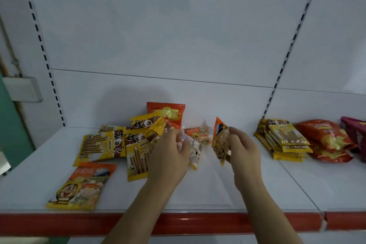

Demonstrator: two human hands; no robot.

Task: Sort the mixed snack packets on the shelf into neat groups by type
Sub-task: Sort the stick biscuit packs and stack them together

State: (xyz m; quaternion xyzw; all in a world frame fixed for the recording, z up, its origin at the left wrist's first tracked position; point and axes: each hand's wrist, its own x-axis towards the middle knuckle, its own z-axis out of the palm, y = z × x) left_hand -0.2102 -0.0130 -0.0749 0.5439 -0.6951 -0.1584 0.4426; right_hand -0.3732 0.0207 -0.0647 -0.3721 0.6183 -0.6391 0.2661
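Mixed snack packets lie on a white shelf (198,188). My left hand (170,156) grips a small packet (195,153) with a clear, yellow-edged wrapper at the middle. My right hand (242,150) holds an orange-and-yellow packet (219,140) upright on its edge. Yellow-and-brown wafer-roll packets (111,144) sprawl in a loose heap to the left. An orange cartoon-face packet (83,186) lies flat near the front left. An orange-red packet (168,115) leans on the back wall. Another small packet (198,133) lies between my hands, further back.
On the right stands a neat stack of yellow wafer-roll packets (285,138), then red chip bags (326,140) and a purple-pink bag (356,132) at the frame edge. A red strip (79,222) runs along the shelf's front. Slotted uprights (285,61) flank the white back panel.
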